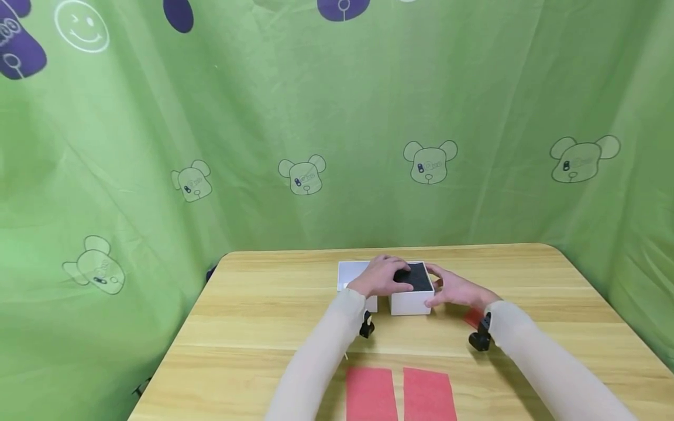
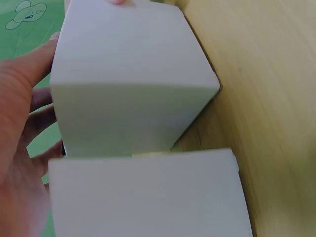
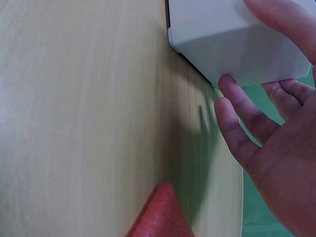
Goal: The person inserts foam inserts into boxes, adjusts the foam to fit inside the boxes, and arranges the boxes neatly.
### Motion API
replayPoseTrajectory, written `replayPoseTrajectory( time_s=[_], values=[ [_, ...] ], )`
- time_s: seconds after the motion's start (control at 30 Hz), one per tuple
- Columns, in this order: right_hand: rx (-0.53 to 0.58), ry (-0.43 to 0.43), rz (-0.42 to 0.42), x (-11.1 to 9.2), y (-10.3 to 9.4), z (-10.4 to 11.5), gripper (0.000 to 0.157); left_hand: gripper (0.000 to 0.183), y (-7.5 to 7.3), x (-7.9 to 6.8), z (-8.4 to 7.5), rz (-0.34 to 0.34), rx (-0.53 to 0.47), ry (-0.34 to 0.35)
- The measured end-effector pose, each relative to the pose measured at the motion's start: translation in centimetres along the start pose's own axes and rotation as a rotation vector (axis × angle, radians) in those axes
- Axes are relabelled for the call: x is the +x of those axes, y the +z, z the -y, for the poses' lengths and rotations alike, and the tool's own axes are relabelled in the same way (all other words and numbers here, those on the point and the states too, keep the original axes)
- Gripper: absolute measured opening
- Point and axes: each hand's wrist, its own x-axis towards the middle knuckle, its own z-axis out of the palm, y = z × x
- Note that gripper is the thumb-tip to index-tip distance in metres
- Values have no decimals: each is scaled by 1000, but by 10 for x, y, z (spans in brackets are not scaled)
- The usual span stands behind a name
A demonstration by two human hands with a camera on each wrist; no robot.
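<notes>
A white box with a black insert near its rim stands towards the back of the table. My left hand reaches over it from the left, its thumb and spread fingers on the insert; the fingertips are partly hidden. My right hand holds the box's right side, thumb towards the front and fingers towards the back. In the right wrist view, the thumb lies on the white box and two fingers splay outwards. Left of it is a second white box-shaped piece, partly covered by my left hand.
Two red sheets lie side by side at the wooden table's front. Another red piece lies under my right wrist. Green printed curtain hangs behind and beside the table.
</notes>
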Motion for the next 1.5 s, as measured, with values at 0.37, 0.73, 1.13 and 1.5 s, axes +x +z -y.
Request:
replayPoseTrajectory(
  time_s=[0.37,0.73,1.13,1.5],
  values=[
    [9,0,4,0,1,1,107,54,1,-2,4,17,-6,-19],
    [-5,13,-12,-2,0,2,107,56,-10,-9,8,24,20,-58],
    [-10,16,-18,-2,0,0,107,57,-16,-9,5,55,30,-106],
    [3,2,1,-1,0,-1,105,54,-7,0,2,60,29,-27]
  ],
)
